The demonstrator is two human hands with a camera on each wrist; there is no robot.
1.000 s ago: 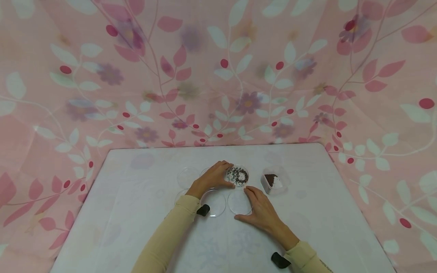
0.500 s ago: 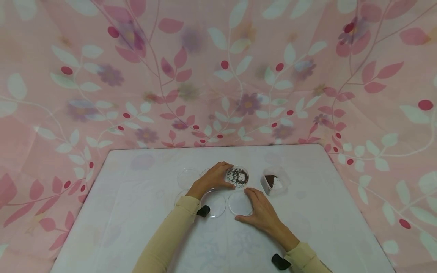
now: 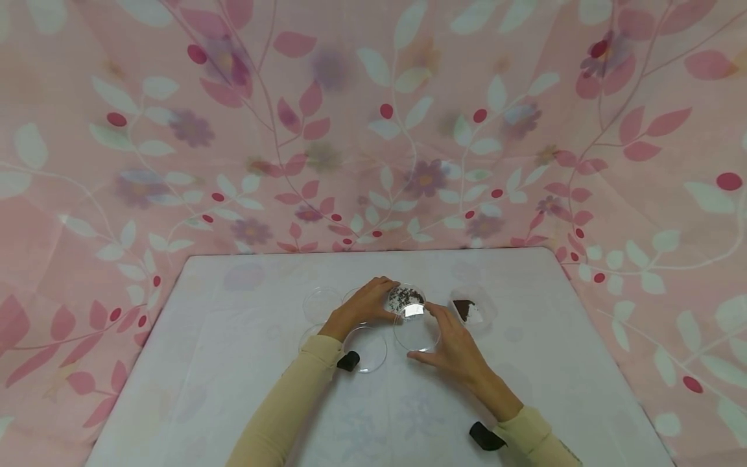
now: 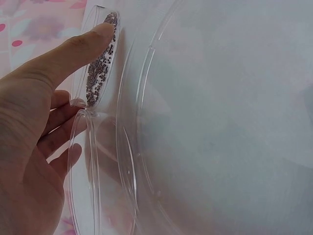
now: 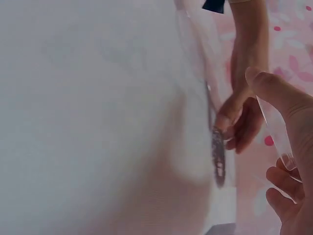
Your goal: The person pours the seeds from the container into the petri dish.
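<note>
My left hand [image 3: 369,302] grips the edge of a petri dish [image 3: 403,298] with a speckled mix of dark and white granules in it. In the left wrist view the thumb lies on the rim of this petri dish [image 4: 101,68], and the fingers are behind it. My right hand [image 3: 458,347] holds a clear, bare petri dish lid [image 3: 416,336] between thumb and fingers, its far edge overlapping the filled dish in the head view. Seen from the right wrist, the lid [image 5: 277,129] is edge-on, raised off the table.
Left of the hands, several clear petri dishes stand close together, among them a front dish [image 3: 366,350] and a back dish [image 3: 321,305], some partly hidden by the left arm. A clear container [image 3: 487,311] with dark brown and white material stands on the right of the white-covered table [image 3: 233,363].
The right hand has lifted the clear lid from the table and moved it up and forward toward the filled petri dish. The left hand stays on that dish.
</note>
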